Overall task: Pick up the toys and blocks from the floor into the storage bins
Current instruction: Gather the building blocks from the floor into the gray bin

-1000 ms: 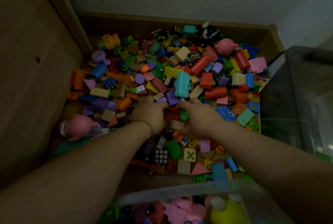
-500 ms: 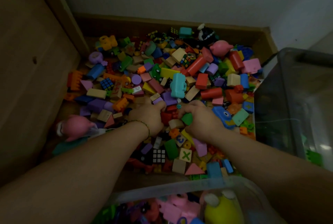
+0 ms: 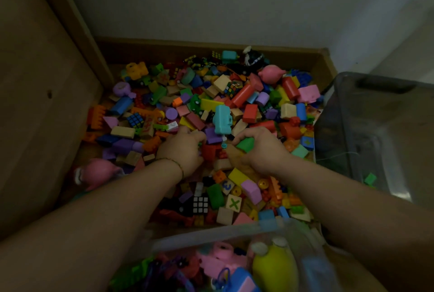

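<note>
A dense heap of coloured blocks and toys [image 3: 249, 94] covers the floor in a wooden corner. Both hands are down in the middle of the heap. My left hand [image 3: 182, 151] is curled palm-down over a clump of small blocks beside a red brick [image 3: 211, 151]; what its fingers hold is hidden. My right hand [image 3: 258, 151] is closed around a green block [image 3: 245, 144] and some smaller pieces. A teal toy [image 3: 222, 119] lies just beyond the fingertips. A clear storage bin [image 3: 211, 235] at the near edge holds pink, yellow and blue toys.
A second, dark translucent bin [image 3: 375, 127] stands to the right of the heap. A wooden panel [image 3: 35, 104] walls the left side and a wooden ledge runs along the back. A pink toy [image 3: 98, 172] lies near my left forearm.
Both hands have drawn slightly toward me and closed tighter on blocks. The green block has risen into my right hand's grip. The view has tilted a little.
</note>
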